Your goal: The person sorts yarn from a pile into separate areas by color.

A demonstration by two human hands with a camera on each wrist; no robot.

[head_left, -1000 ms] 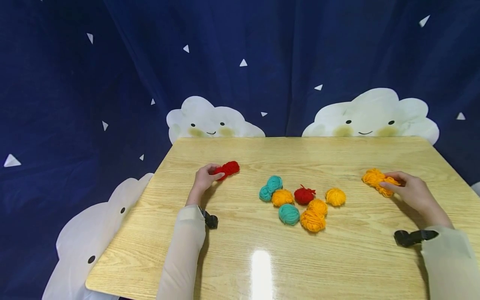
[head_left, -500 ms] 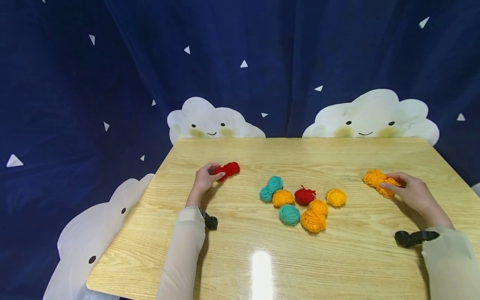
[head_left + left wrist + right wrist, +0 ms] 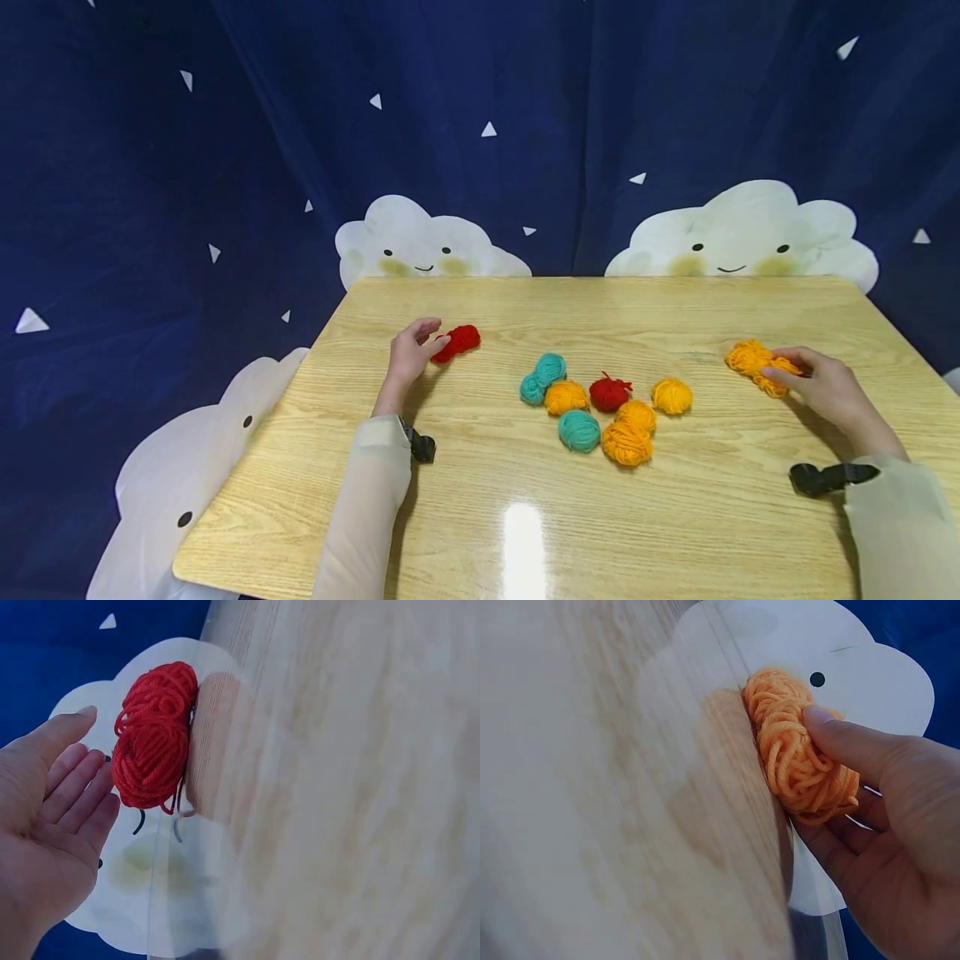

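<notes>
Two lobes of red yarn lie on the left part of the table. Beside them is my left hand, its thumb and fingers spread apart; in the left wrist view the palm shows and nothing is gripped. At the right, my right hand holds the near end of an orange yarn bundle between thumb and fingers. The right wrist view has the thumb on top of the orange strands and the fingers underneath, partly hidden. The bundle still rests on the tabletop.
Mid-table sits a cluster of yarn balls: teal, another teal, orange, red, yellow-orange and an orange pair. Behind the wooden table hangs a dark blue curtain with clouds.
My left hand has let go of the red yarn, its fingers lifting and spreading away from it. The right hand and the orange yarn have hardly moved.
</notes>
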